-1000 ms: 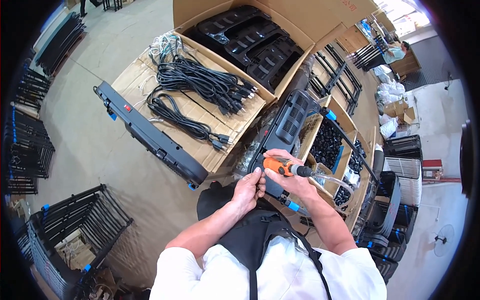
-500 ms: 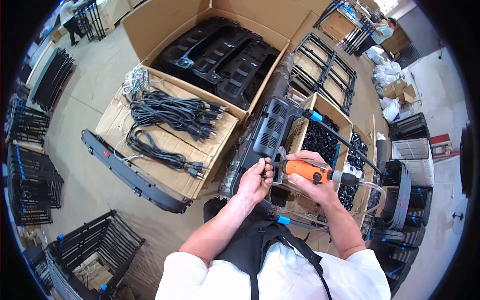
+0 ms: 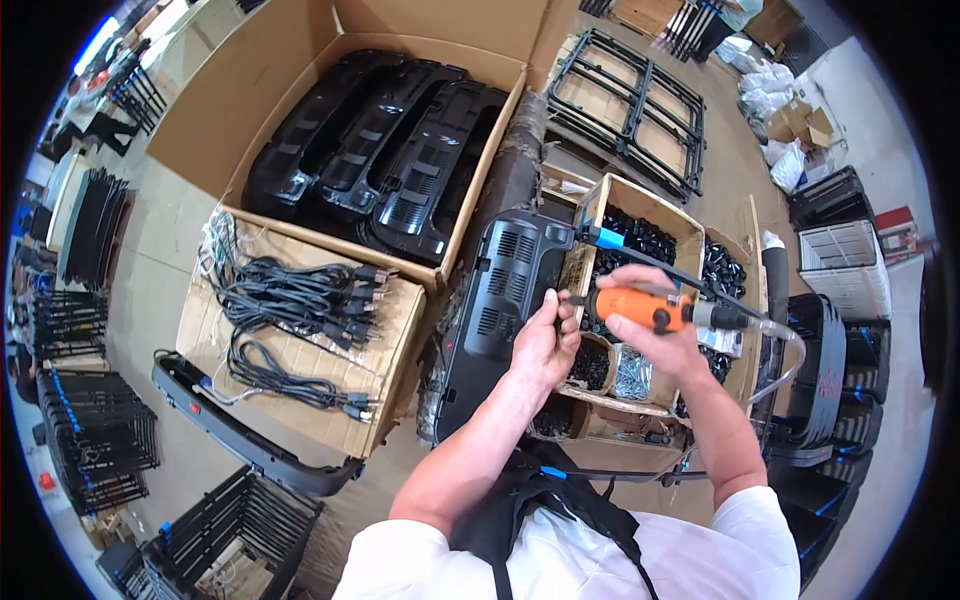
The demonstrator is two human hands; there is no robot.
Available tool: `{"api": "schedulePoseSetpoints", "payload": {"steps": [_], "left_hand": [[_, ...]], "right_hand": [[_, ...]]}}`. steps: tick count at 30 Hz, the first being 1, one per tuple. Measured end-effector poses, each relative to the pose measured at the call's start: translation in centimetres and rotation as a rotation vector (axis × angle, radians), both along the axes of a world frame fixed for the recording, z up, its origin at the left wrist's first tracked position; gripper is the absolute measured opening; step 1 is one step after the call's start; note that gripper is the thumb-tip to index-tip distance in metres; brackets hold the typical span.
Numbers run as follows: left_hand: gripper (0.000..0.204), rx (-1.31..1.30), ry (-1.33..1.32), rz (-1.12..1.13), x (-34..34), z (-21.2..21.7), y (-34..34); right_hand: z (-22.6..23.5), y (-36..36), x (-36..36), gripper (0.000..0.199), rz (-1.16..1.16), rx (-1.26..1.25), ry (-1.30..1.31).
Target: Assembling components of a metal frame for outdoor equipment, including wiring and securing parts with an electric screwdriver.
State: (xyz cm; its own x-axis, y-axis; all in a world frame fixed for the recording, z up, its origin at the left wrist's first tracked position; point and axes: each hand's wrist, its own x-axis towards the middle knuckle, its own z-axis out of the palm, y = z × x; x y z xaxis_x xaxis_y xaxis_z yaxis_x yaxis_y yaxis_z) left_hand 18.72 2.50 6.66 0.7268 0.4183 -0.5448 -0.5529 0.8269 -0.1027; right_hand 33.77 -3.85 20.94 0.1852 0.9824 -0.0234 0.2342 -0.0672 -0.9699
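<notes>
My right hand [image 3: 655, 340] is wrapped round an orange air screwdriver [image 3: 635, 308] held almost level, its tip pointing left. A clear hose [image 3: 790, 345] curves off its rear end. At the tip, the fingers of my left hand [image 3: 540, 345] are pinched together; what they hold is too small and covered to make out. Left of my fingers lies a long black plastic panel [image 3: 512, 262] with vent slots. A black metal tube frame [image 3: 680, 275] with blue wrapping crosses behind the screwdriver.
A wooden crate [image 3: 692, 225] of small black parts stands under my hands, with silver screws [image 3: 632, 374] in one compartment. Bundled black cables [image 3: 290, 295] lie on cardboard at left. Behind them a large carton [image 3: 240, 125] holds black panels. Stacked frames [image 3: 225, 540] stand lower left.
My view has shifted, so the carton and cables sit further left. Both hands and the screwdriver now appear over the crate's near left part, and the silver screws have come into sight.
</notes>
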Motion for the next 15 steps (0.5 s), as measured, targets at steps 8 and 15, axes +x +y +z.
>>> {"api": "schedulePoseSetpoints", "payload": {"steps": [8,15], "left_hand": [[0.034,0.169,0.213,-0.105,5.1,2.2,1.8],[0.027,0.252,0.265,-0.206,3.9,-2.1,0.0]], "right_hand": [[-1.7,7.2,7.4,0.051,-0.163,0.060,-0.068],[-4.5,10.1,9.7,0.047,-0.121,0.092,-0.060]]}}
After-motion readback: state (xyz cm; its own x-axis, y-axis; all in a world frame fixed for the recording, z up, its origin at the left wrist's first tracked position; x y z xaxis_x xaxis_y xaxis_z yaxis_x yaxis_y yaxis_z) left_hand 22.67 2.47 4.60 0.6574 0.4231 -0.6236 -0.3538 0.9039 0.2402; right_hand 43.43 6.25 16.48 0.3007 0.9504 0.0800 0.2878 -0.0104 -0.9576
